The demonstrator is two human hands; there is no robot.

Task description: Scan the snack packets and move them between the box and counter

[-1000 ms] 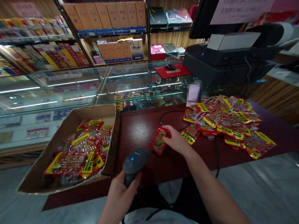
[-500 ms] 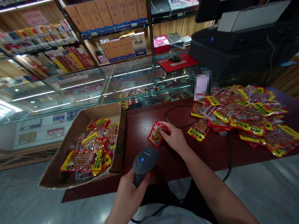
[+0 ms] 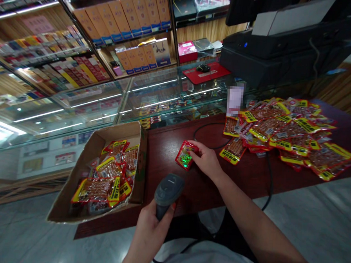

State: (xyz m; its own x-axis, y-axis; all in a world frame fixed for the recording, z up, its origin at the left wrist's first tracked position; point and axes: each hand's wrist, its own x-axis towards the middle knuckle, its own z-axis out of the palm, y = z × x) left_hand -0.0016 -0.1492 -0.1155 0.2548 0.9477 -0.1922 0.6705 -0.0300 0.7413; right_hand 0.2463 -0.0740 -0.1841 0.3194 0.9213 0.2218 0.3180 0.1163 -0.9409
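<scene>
My left hand (image 3: 154, 228) is wrapped round the handle of a dark grey barcode scanner (image 3: 169, 189), whose head points away from me. Between the thumb and fingers of my right hand (image 3: 206, 160) is a small red snack packet (image 3: 185, 156), held just above the dark red wooden table. Green light from the scanner shines on the packet's face. To the left, an open cardboard box (image 3: 142, 165) contains several red and yellow snack packets (image 3: 97, 188). A large heap of similar packets (image 3: 281, 127) is spread over the table at the right.
Behind the table (image 3: 159, 146) runs a glass display counter (image 3: 154, 95), with a computer mouse (image 3: 202, 67) on a red mat (image 3: 187, 73). A dark cash-register unit (image 3: 255, 61) stands at the back right. A black cable (image 3: 268, 183) hangs over the table's front edge.
Green scanning light now falls on the packet, and the blue light on the scanner's head has gone out. The packet is tilted slightly differently. Both hands have barely moved.
</scene>
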